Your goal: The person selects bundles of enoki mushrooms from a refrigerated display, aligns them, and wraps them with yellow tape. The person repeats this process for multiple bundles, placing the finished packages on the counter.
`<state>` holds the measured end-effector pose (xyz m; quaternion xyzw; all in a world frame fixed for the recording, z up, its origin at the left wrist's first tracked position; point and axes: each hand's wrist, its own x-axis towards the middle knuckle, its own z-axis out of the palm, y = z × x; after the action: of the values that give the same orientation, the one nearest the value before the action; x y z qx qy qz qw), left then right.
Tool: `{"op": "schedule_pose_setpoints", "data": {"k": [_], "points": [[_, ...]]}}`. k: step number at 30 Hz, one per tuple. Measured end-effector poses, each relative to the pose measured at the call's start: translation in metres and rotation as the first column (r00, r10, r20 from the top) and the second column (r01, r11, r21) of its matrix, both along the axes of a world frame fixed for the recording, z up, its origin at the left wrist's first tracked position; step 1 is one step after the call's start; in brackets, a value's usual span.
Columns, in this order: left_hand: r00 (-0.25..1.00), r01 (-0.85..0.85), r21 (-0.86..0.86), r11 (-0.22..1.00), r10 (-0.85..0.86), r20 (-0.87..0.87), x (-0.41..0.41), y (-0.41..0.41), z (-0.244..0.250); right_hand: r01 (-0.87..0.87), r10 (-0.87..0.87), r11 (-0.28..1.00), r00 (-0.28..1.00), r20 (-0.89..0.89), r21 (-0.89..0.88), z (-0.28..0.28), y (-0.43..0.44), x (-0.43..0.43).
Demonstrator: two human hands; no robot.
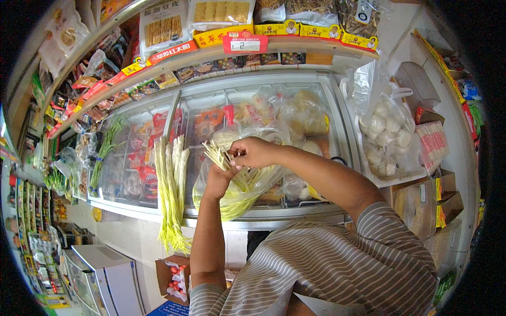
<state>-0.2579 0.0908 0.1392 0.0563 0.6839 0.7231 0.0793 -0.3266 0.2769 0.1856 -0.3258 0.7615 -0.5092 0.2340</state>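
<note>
My left hand (219, 179) is closed around a bundle of pale garlic chives (216, 155), the cut white ends sticking up out of the fist. The fingers of my right hand (253, 153) pinch at stalks beside that bundle, just above the left hand. Under both hands lies a clear plastic bag (201, 185) with more yellow chives (241, 205) in it, on the glass lid of a chest freezer. To the left, a loose pile of yellow chives (172, 189) lies over the freezer's front edge, its yellow tips hanging down.
The chest freezer's frame (253, 225) runs across in front. A bunch of green stalks (103, 158) lies at its left end. A white tray (399, 181) with bagged round white items (385, 130) stands at right. Above is a wooden shelf edge (296, 47) with packaged goods. Below stands a cardboard box (164, 276).
</note>
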Motion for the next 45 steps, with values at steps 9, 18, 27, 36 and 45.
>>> {"op": "schedule_pose_setpoints", "data": {"k": [9,18,27,36,45], "points": [[0.987,-0.154,-0.025,0.988,0.154,0.033,0.005,0.006,0.006,0.092,-0.081,0.992,0.988,0.128,-0.081,0.008,0.005,0.007],[0.986,-0.169,0.055,0.984,0.169,0.001,0.002,0.004,0.007,0.2,-0.215,0.966,0.973,-0.084,-0.166,0.011,-0.001,0.005],[0.996,-0.086,0.147,0.985,0.083,0.027,0.004,0.007,0.044,0.278,-0.255,0.913,0.96,0.113,-0.299,0.029,-0.009,0.002],[0.939,-0.315,0.053,0.948,0.319,-0.124,0.003,-0.005,0.056,0.268,-0.273,0.961,0.899,-0.343,-0.065,-0.043,-0.011,0.04],[0.78,-0.346,0.382,0.857,0.489,-0.391,0.016,0.003,0.223,0.178,0.165,0.874,0.766,-0.621,0.451,-0.175,0.004,0.15]]}}
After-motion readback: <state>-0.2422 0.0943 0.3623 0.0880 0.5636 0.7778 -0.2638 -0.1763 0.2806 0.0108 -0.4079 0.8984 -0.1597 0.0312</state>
